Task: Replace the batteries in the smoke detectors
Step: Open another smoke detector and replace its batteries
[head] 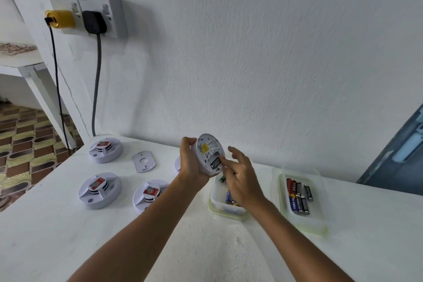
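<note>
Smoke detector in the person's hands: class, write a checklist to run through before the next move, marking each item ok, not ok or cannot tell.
1. Smoke detector held firmly by the left hand: ok.
2. Battery compartment open and facing the person: ok.
3. Battery under the right hand fingertips fully seated: cannot tell.
4. Polarity correct: cannot tell.
5. More batteries within reach in the right tray: ok.
6. Cover plate lying ready on the table: ok.

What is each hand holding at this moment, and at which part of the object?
The left hand grips the smoke detector by its round rim. The right hand holds nothing; one fingertip touches the battery in the compartment.
</note>
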Demonstrator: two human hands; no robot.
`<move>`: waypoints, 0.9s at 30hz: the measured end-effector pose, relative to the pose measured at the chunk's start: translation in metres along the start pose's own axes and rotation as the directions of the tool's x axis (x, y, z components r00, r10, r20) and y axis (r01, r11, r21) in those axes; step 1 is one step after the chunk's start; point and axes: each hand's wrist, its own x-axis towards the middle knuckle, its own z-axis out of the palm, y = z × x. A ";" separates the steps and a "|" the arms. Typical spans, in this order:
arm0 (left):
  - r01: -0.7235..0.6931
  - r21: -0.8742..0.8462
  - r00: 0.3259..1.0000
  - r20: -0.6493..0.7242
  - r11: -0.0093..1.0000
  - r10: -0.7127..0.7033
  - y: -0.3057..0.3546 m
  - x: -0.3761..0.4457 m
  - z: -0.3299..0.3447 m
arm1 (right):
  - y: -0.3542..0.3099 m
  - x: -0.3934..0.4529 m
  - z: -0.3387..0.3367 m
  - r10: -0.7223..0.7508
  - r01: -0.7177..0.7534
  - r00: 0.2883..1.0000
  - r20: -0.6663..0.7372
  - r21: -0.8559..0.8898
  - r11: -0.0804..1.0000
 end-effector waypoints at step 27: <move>0.032 0.044 0.996 -0.080 0.999 -0.029 0.007 -0.002 -0.024 | -0.004 0.026 0.000 0.409 0.175 0.788 0.461 -0.804 0.568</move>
